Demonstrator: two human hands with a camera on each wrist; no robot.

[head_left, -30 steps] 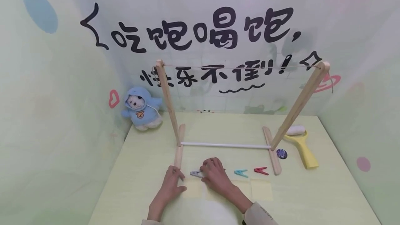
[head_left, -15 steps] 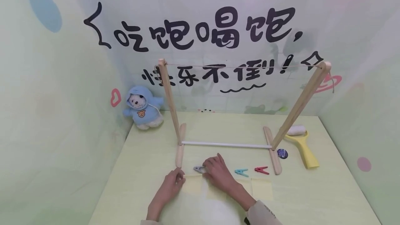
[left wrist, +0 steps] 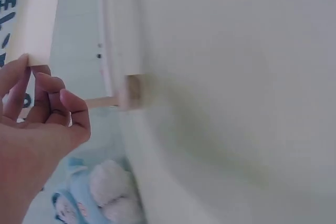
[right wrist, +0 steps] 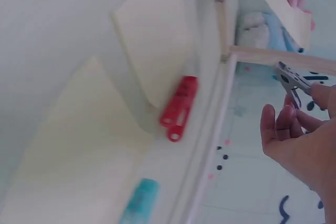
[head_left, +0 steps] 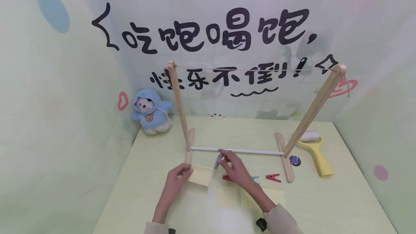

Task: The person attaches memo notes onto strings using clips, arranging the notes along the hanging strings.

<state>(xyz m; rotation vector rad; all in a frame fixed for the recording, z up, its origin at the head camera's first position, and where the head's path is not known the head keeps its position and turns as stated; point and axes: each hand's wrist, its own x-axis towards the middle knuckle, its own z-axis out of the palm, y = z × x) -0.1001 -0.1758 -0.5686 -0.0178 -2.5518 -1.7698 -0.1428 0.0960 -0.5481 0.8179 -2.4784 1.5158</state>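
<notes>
My left hand (head_left: 174,183) pinches the left edge of a pale yellow paper note (head_left: 200,176), raised off the table with its lower edge curling. The left wrist view shows that note (left wrist: 38,22) between thumb and fingertips. To its right, my right hand (head_left: 238,172) holds a grey clothespin (head_left: 218,161) upright. In the right wrist view the grey clothespin (right wrist: 293,80) sits between thumb and fingers. Partly behind the right hand lie a red clothespin (head_left: 226,178) and a teal clothespin (head_left: 255,179). Another red clothespin (head_left: 273,177) is further right. Below are flat yellow notes (head_left: 226,197), partly covered by the forearm.
Behind the hands stands a wooden frame with a left post (head_left: 179,109), a right post (head_left: 313,113), a string (head_left: 240,69) across the top and a white rod (head_left: 253,151) low down. A plush toy (head_left: 150,115) sits back left. A yellow lint roller (head_left: 318,156) and purple disc (head_left: 295,160) lie right.
The left hand has lifted the leftmost note from the table. The right hand has picked up the grey clothespin and turned it upright, uncovering the red one.
</notes>
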